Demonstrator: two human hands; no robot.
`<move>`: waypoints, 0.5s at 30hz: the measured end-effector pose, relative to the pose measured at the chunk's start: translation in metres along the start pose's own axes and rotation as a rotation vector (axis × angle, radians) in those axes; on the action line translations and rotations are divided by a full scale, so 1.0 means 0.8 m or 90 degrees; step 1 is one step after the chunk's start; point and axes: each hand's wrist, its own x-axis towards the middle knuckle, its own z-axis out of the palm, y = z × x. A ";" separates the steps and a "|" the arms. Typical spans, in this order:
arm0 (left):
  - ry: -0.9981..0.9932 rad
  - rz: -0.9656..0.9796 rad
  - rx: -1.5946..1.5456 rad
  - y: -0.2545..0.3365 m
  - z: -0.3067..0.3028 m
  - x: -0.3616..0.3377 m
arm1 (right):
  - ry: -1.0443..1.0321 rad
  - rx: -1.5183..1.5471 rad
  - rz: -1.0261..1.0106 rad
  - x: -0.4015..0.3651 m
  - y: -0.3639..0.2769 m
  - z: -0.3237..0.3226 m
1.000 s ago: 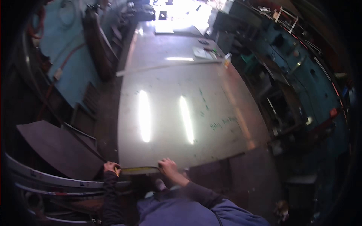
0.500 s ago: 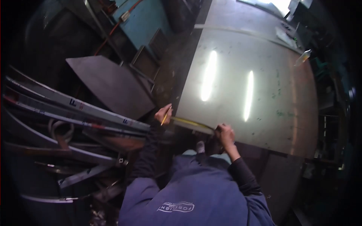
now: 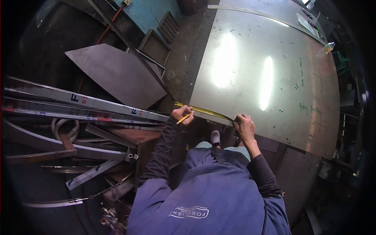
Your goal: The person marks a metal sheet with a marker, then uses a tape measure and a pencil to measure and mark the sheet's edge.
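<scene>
A yellow tape measure lies stretched along the near edge of a large shiny metal sheet. Its free end sticks out past the sheet's left corner. My left hand is closed around a yellow pencil, its fingers against the tape close to that end. At the tape's other end, my right hand grips it at the sheet's near edge; the tape's case is mostly hidden by the fingers. Green handwriting and small green marks show on the sheet.
Long metal lengths with printed film are stacked at left, beside a dark angular plate. A clear bottle lies at the sheet's far right. A long strip crosses the far part. A notepad is beyond it.
My view has shifted, so the sheet appears higher. The tape's free end now shows beyond my left hand, and the pencil has tipped flatter. My right hand keeps its grip.
</scene>
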 end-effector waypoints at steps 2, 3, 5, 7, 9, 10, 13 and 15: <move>-0.011 -0.023 -0.002 0.006 0.001 -0.005 | 0.002 0.002 -0.003 0.001 0.001 0.002; -0.022 -0.046 -0.002 0.008 0.001 -0.007 | 0.001 0.002 -0.003 0.001 0.000 0.001; -0.016 -0.035 0.002 0.003 0.004 -0.011 | -0.003 0.007 0.001 0.001 0.000 0.000; -0.025 -0.040 0.014 0.008 0.002 -0.010 | -0.009 0.001 0.001 0.001 0.002 0.000; -0.015 -0.031 0.037 0.004 0.004 -0.009 | -0.017 -0.006 0.002 0.000 0.002 0.000; -0.003 -0.021 0.059 0.003 0.005 -0.010 | -0.022 -0.006 0.004 0.001 0.001 -0.002; -0.003 -0.034 0.050 0.005 0.004 -0.012 | -0.023 -0.005 0.004 0.002 0.001 -0.001; -0.001 -0.037 0.045 0.008 0.005 -0.013 | -0.021 -0.005 0.002 0.002 0.002 -0.001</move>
